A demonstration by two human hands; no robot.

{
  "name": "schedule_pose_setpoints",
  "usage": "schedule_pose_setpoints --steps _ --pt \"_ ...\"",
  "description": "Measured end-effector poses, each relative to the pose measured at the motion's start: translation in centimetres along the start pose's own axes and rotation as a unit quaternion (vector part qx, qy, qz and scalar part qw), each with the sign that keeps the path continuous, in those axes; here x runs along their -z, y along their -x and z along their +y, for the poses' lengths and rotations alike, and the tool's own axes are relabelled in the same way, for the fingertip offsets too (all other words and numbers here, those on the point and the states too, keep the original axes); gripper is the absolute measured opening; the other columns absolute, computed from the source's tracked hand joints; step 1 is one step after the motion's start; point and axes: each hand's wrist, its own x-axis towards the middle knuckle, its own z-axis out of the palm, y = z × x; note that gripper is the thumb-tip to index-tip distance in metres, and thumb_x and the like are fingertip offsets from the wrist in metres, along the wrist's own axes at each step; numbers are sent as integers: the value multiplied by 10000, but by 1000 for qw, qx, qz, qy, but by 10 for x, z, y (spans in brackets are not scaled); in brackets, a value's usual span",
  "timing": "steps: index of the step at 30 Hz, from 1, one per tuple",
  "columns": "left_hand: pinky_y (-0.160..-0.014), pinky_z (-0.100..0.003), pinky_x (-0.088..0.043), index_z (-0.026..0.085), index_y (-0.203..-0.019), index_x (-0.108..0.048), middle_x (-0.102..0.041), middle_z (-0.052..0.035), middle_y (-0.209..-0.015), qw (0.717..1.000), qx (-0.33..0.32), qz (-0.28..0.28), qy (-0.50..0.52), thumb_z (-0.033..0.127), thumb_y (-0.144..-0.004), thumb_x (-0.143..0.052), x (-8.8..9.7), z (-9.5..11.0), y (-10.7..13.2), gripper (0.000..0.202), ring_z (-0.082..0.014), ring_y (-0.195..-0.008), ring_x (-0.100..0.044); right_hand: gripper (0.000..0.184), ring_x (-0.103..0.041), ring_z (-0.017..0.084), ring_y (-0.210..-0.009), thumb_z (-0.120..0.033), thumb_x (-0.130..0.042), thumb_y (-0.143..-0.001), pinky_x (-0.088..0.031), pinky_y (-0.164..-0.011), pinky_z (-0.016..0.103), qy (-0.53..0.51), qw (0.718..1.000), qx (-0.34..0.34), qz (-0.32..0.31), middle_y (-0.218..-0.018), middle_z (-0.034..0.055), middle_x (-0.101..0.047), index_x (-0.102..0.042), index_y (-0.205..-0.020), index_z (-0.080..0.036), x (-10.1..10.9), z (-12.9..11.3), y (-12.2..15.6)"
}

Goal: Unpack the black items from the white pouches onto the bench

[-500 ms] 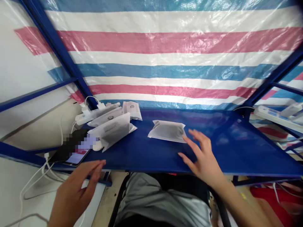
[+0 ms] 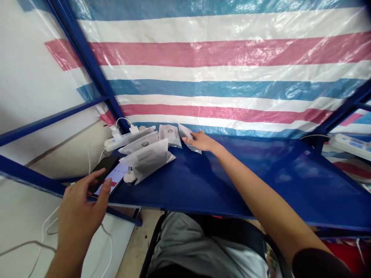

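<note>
My right hand (image 2: 199, 141) reaches far across the blue table (image 2: 261, 181) and grips a white pouch (image 2: 187, 135), holding it against the back beside a row of similar white pouches (image 2: 150, 154). My left hand (image 2: 82, 210) hovers at the table's left front corner. Its fingers are spread, and the fingertips touch a phone (image 2: 108, 173) with a lit screen.
A white power strip (image 2: 124, 137) with plugs and cables lies at the back left. Another power strip (image 2: 350, 144) sits on the right. A striped tarp (image 2: 220, 69) closes the back. Blue frame bars run along both sides. My lap is below the table edge.
The right hand took the pouch from the table's middle and carried it to the back left by the other pouches. The left hand rose to the phone.
</note>
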Motion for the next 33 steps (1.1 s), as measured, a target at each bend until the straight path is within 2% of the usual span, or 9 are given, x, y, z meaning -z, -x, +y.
schedule_pose_setpoints --steps 3,6,10,16,21,24,27,30,33 --pt "-1000 -596 -581 227 -1482 -639 -754 -130 -1215 998 5 -52 -17 701 -974 -511 -7 -5 -26 706 -408 -1115 -686 1012 -593 440 -1401 -973 -353 -938 -462 -1199 561 -56 998 27 27 -1504 226 -612 -690 -1448 -166 -12 -6 0" --pt "-1161 -602 -487 150 -1453 -654 -768 -159 -1274 995 -13 -93 -30 706 -957 -515 -24 -1 -52 757 -399 -1140 -713 942 -568 407 -1431 -915 -401 -978 -431 -1249 559 -73 989 74 106 -1501 218 -574 -644 -1507 -175 -23 6 6" --pt "-1015 -474 -564 230 -1287 -774 -814 -115 -1145 990 -43 -131 -8 657 -958 -537 -42 17 -64 589 -368 -1084 -739 742 -508 345 -1483 -774 -476 -1048 -404 -1292 518 -55 955 201 213 -1521 168 -516 -588 -1548 -237 -39 35 16" --pt "-784 -301 -572 291 -1089 -828 -825 -38 -1155 969 -105 -168 148 649 -983 -618 -22 38 -27 429 -252 -992 -751 624 -472 332 -1507 -637 -458 -1106 -394 -1296 547 -50 945 235 221 -1565 160 -485 -491 -1622 -286 -50 54 26" --pt "-876 -313 -631 305 -1058 -843 -817 -34 -1138 937 -98 -176 285 574 -978 -720 -8 58 14 306 -244 -1018 -769 592 -540 331 -1438 -589 -466 -1119 -435 -1248 539 -75 941 235 230 -1503 173 -585 -546 -1586 -233 -33 35 40" --pt "-847 -315 -661 292 -1051 -859 -815 -55 -1123 911 -118 -213 333 519 -1011 -692 -15 85 21 285 -242 -993 -777 523 -673 302 -1233 -598 -544 -1093 -557 -1082 474 -156 938 261 167 -1351 129 -721 -692 -1443 -238 -12 22 61" --pt "-731 -270 -659 270 -1086 -860 -815 -59 -1095 887 -117 -244 373 470 -1032 -676 -26 121 9 278 -201 -865 -775 555 -732 278 -1119 -608 -769 -951 -608 -925 388 -222 937 270 -30 -1312 76 -765 -747 -1399 -283 18 23 86" --pt "-619 -226 -623 262 -1115 -858 -815 -36 -1061 875 -109 -213 421 422 -1028 -702 -45 166 -21 239 -144 -705 -734 521 -756 260 -996 -563 -914 -809 -615 -842 355 -211 934 209 -198 -1145 25 -811 -831 -1249 -296 52 47 103" --pt "-592 -216 -608 258 -1086 -857 -820 -23 -1094 848 -169 -203 459 350 -1021 -722 -80 219 -55 176 -117 -654 -717 350 -746 245 -919 -544 -846 -882 -596 -837 365 -210 960 159 -92 -1041 40 -819 -869 -1039 -232 81 89 102"
